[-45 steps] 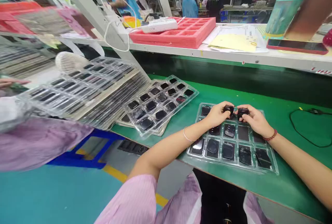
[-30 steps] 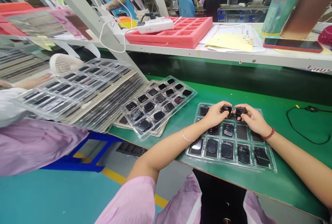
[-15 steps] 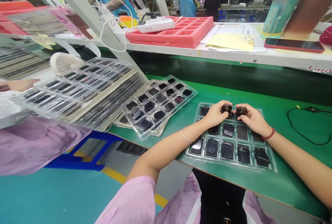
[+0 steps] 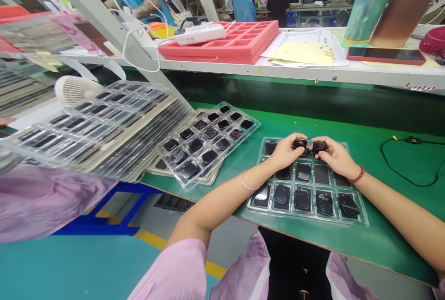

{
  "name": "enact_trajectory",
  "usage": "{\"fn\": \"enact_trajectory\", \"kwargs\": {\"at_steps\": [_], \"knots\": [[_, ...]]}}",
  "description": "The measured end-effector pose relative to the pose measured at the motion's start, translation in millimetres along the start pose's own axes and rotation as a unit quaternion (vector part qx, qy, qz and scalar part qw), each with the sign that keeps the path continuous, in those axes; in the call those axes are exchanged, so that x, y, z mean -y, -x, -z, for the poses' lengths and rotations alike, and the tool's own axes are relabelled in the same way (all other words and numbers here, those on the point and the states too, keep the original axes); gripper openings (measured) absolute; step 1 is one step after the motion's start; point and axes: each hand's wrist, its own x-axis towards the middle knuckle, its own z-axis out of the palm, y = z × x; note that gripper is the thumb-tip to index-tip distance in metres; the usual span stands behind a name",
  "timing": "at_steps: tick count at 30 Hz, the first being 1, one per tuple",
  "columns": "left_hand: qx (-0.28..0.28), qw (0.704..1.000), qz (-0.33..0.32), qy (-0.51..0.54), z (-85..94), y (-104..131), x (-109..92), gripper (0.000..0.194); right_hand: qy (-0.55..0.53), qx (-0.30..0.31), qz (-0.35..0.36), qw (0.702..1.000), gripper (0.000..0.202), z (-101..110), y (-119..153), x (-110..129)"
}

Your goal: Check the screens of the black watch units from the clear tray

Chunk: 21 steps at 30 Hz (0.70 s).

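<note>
A green bench stretches below both hands. Under the left hand and the right hand, a clear tray with compartments lies on it. To the right of the right hand, a black cable rests in a curve. Well to the left of the left hand lie some greyish trays, mostly covered from above. Farther left there is a thick stack of trays; whether the same bench carries it, I cannot tell. Beyond the hands, a white shelf bears a pink foam tray, papers, and, beyond the right hand, a phone and a teal cup.
</note>
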Motion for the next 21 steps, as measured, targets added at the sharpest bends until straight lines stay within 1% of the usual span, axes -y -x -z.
{"fn": "enact_trajectory", "kwargs": {"at_steps": [3,8,11,15,18,21], "knots": [[0.005,1.0,0.009,-0.004,0.4,0,1,0.036,0.0,0.002,-0.007,1.0,0.039,1,0,2],[-0.014,0.999,-0.023,-0.026,0.8,-4,9,0.054,-0.014,-0.012,-0.016,1.0,0.043,0,0,3],[-0.012,0.999,-0.025,-0.019,0.5,-5,12,0.058,-0.023,-0.012,-0.013,1.0,0.044,-1,0,3],[-0.001,1.0,-0.011,0.001,0.6,-4,11,0.061,-0.019,-0.007,-0.022,1.0,0.045,-1,0,3],[0.012,1.0,-0.014,0.01,1.7,-4,11,0.061,-0.009,-0.007,-0.024,1.0,0.046,0,0,2],[0.005,1.0,-0.025,-0.008,2.7,-3,11,0.059,-0.01,-0.003,-0.023,1.0,0.047,1,0,1]]}}
